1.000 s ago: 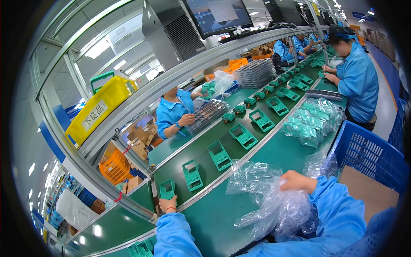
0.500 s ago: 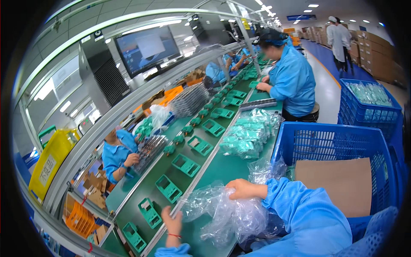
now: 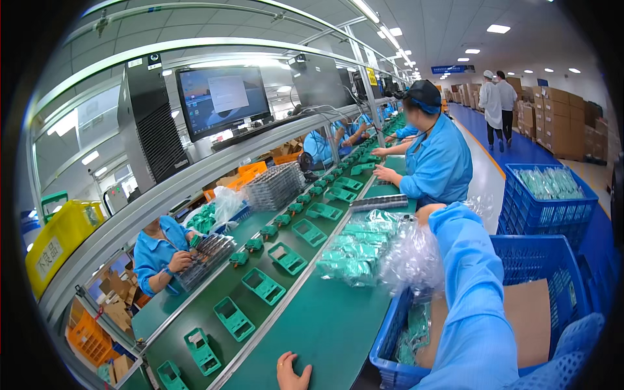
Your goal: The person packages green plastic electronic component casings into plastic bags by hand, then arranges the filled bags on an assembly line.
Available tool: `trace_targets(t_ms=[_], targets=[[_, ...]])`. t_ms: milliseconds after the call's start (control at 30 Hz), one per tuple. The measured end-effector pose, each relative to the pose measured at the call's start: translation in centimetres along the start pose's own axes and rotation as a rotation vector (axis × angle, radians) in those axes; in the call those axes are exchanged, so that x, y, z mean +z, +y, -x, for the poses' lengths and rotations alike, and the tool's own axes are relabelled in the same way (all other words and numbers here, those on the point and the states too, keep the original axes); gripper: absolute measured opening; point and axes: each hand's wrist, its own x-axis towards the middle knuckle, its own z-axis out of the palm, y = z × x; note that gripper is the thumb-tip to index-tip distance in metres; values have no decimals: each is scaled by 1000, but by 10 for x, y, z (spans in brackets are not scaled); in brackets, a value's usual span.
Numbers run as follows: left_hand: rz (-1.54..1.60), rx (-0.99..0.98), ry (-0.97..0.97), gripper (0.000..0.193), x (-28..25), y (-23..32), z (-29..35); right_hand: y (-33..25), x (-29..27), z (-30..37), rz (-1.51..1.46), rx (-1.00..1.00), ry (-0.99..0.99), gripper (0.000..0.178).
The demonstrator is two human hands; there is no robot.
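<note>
My right arm reaches far forward, and my right hand (image 3: 429,212) is at a bunch of clear plastic bags (image 3: 415,263) between the workbench and the blue crate. Its fingers are mostly hidden, but the bunch has travelled with the hand, which is closed on it. Just left of the bunch lies a pile of bagged green plastic housings (image 3: 354,250) on the green bench top (image 3: 305,325). At the bench's near end rests my left hand (image 3: 292,372), thumb and fingers apart, holding nothing.
Green housings (image 3: 260,286) stand in a row on the conveyor (image 3: 188,312) to the left. A blue crate (image 3: 539,260) with a cardboard sheet (image 3: 530,318) is at right. Co-workers in blue sit across the line and farther along it; a monitor (image 3: 224,97) stands above.
My right hand has moved forward with the bunched plastic bags, off the near bench top to beside the bagged housings. My left hand has dropped lower and slightly right. The view has shifted.
</note>
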Motion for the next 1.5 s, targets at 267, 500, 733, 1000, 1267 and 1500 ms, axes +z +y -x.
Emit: trace_targets(t_ms=[267, 500, 733, 1000, 1267, 1500], targets=[[-65, -64, -81, 65, -18, 52, -12, 3, -27, -70, 42, 182, -3, 36], [-65, 125, -94, 81, 37, 38, -90, -20, 75, -66, 54, 376, 39, 34], [-39, 383, -26, 78, 106, 60, -196, -35, 75, -91, 92, 542, 75, 33], [-345, 472, -195, 89, 131, 80, -265, -78, 47, -76, 159, 513, 74, 42], [-237, 474, -155, 67, 109, 72, -231, -138, 31, -73, 133, 127, -77, 57], [-242, 406, -215, 63, 37, 65, -145, -199, 61, -58, -190, -221, -249, 55]])
